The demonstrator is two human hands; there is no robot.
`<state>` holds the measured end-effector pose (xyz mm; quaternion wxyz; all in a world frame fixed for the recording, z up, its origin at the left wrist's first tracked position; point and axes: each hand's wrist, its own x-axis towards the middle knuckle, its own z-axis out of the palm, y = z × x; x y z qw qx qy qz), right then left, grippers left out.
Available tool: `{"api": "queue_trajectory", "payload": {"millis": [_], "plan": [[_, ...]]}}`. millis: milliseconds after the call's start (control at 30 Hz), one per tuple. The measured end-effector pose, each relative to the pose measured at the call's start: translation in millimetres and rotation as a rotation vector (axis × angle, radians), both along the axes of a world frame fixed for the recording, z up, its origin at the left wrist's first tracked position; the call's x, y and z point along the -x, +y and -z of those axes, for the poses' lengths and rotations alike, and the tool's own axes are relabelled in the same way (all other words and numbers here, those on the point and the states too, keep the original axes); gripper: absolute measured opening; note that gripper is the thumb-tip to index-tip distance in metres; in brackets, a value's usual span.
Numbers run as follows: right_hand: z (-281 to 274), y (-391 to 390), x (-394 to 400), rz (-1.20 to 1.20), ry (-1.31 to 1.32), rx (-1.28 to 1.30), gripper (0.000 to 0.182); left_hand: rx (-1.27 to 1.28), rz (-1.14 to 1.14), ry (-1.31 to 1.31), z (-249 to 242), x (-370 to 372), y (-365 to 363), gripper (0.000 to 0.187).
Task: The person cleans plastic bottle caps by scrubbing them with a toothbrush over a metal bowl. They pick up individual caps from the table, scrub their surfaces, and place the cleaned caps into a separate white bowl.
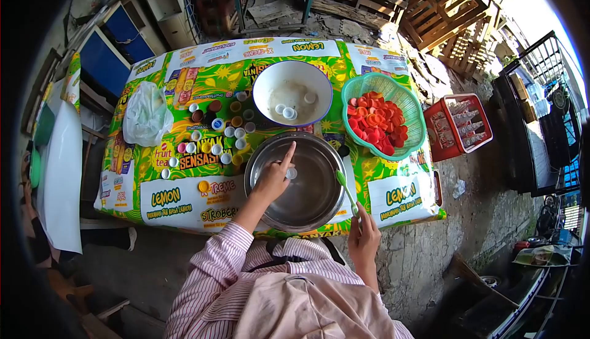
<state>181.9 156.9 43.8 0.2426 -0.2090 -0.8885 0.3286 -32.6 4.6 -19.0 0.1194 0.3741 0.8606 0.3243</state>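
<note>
My left hand (273, 178) is over the metal basin (316, 205), index finger stretched out and the other fingers curled. A pale bottle cap (291, 173) shows at its thumb side, seemingly gripped there. At the basin's right rim, my right hand (365, 236) is closed around a green-and-white toothbrush (348, 193), its bristled head over the rim. Beyond the basin stands a white enamel bowl (270, 87) holding several white caps (289, 113) in cloudy water. To the right, a turquoise plastic basket (418, 118) contains a heap of red and orange caps (376, 122).
Loose caps (229, 132) of several colours lie left of the bowls on the printed tablecloth (132, 182). A white plastic bag (147, 114) sits at the far left. Right of the table stands a red crate (485, 127); wooden pallets (442, 10) are behind.
</note>
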Motion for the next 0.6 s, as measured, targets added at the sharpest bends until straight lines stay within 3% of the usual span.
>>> {"api": "queue_trajectory", "payload": {"millis": [167,333,400,600], "plan": [[-2.7,-1.9,1.6,-0.008,-0.030,0.005,0.035,-0.103,0.008,-0.002,-6.8,-2.2,0.3,0.101],[0.8,-7.4,6.9,-0.087,-0.122,-0.027,0.042,-0.394,-0.039,-0.198,-13.8,-13.6,-3.0,0.105],[-6.7,-13.7,12.4,-0.156,-0.186,-0.056,0.050,-0.434,-0.047,-0.208,-15.8,-17.4,-4.2,0.107],[-11.6,-27.6,25.7,-0.277,-0.241,0.022,0.049,-0.526,-0.106,-0.265,-22.7,-26.0,-10.1,0.109]]}}
